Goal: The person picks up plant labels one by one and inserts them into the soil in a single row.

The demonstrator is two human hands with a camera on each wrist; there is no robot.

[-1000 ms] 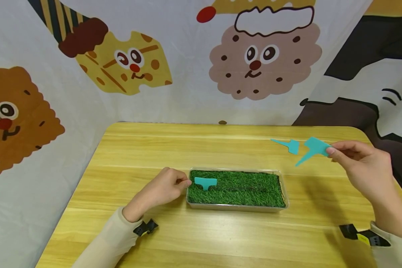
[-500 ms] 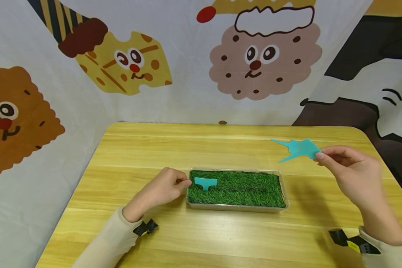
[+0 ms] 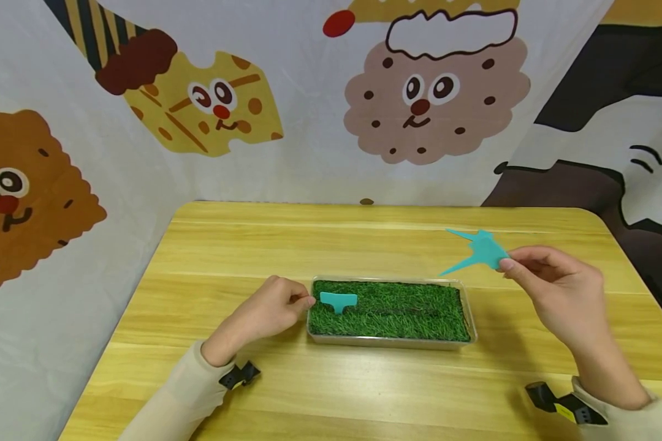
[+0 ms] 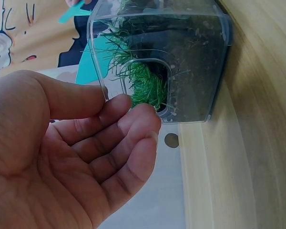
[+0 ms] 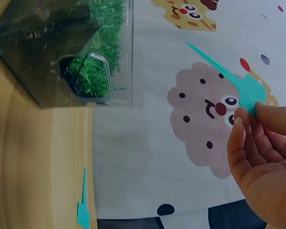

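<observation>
A clear plastic box holds a bed of green grass on the table. One turquoise T-shaped plant label stands in the grass near the left end. My left hand pinches the box's left rim between thumb and forefinger; the left wrist view shows its other fingers loosely curled. Raised to the box's right, my right hand pinches another plant label by its head, the pointed stem aimed left. A further label lies on the table behind, partly covered by the held one in the head view.
The wooden table has rounded back corners. Directly behind it hangs a pale cloth with printed cartoon biscuits and cheese. Each wrist wears a black strap with a small camera.
My right hand has carried its plant label leftward, toward the box, and now overlaps the label lying on the table. The left hand and the box have stayed still.
</observation>
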